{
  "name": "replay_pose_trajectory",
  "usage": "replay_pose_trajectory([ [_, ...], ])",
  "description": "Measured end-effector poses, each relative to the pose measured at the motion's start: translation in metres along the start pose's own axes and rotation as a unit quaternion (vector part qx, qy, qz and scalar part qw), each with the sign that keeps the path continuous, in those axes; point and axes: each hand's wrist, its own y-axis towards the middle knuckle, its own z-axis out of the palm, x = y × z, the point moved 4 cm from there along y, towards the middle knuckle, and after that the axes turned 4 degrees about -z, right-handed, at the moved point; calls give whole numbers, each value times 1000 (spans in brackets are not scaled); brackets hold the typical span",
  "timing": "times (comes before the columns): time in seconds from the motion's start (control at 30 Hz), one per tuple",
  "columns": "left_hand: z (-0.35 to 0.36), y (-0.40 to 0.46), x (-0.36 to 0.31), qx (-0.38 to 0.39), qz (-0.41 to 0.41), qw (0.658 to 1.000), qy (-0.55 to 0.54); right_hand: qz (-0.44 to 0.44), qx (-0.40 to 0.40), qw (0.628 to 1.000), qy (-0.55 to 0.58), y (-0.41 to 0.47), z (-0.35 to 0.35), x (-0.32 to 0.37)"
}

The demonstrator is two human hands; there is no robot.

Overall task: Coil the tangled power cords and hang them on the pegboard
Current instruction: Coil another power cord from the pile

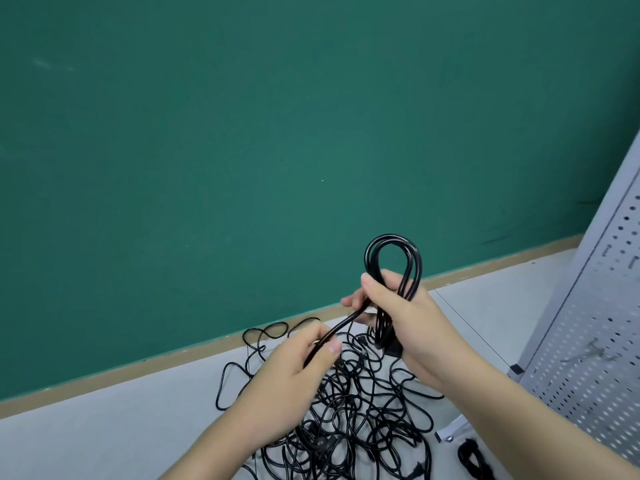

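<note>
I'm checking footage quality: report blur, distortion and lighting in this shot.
Head view: even, soft lighting without glare; the pegboard at right is blurred and leans from wide-angle distortion; both hands, left and right, and the cord loop look reasonably sharp.

Two bare forearms come up from the bottom edge — no sleeves, no watch, no bracelet or ring to be seen. The left hand (294, 372) and the right hand (412, 323) wear no gloves; the nails are short and plain — unpainted.
</note>
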Motion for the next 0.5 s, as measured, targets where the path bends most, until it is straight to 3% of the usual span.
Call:
replay_pose_trajectory([
  [0.23,-1,1,-6,-28,27,999,9,22,-21,997,69,-1,1,0],
  [0.33,3,2,1,28,12,999,12,29,-16,999,38,-2,2,-1],
  [0.5,9,-4,-4,143,-58,983,-102,42,-2,999,23,-3,9,-5],
])
